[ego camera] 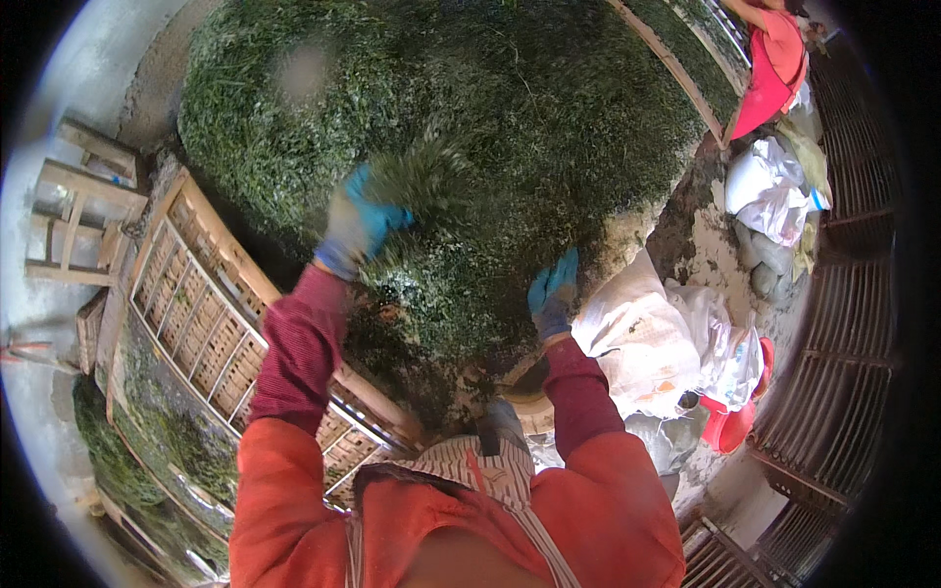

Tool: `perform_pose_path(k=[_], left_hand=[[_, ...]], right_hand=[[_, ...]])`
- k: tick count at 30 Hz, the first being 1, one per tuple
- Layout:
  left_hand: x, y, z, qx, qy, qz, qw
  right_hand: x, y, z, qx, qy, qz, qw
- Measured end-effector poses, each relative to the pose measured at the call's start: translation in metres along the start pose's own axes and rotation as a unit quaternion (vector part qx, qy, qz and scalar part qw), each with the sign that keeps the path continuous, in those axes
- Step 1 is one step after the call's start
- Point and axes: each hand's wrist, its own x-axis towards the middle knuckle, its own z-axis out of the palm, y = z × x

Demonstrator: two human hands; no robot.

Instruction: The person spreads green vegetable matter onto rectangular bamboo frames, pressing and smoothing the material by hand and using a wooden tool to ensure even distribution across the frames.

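Note:
A broad heap of dark green, leafy plant strands [456,132] fills the surface before me. My left hand [364,220], in a blue and grey glove, holds a tuft of the strands [426,176], blurred by motion. Lower right, near the heap's edge, my right hand [555,290] wears a similar glove. It touches the strands with its fingers close together; whether it grips any is hidden.
A slatted rack [206,323] stands at the left beside a wooden frame [66,213]. White sacks [639,338] and a red basin [728,426] lie at the right. Another person in a red apron [768,88] is at the upper right.

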Motion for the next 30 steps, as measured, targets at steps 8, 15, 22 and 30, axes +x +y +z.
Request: perform_pose_path(k=[8,15,22,30], left_hand=[[0.079,0.047,-0.132,0.707,0.084,0.309,0.63],[0.076,0.088,-0.143,0.166,0.103,0.227,0.954],[0.054,0.1,-0.175,0.602,0.144,0.585,0.524],[-0.07,0.002,-0.23,0.35,0.076,-0.029,0.933]], right_hand=[[0.089,-0.111,-0.12,0.036,-0.109,-0.091,0.989],[0.162,-0.297,-0.078,0.211,-0.094,-0.381,0.895],[0.183,-0.331,0.013,0.18,-0.374,-0.26,0.872],[0.214,-0.353,-0.005,0.177,-0.471,-0.36,0.786]])
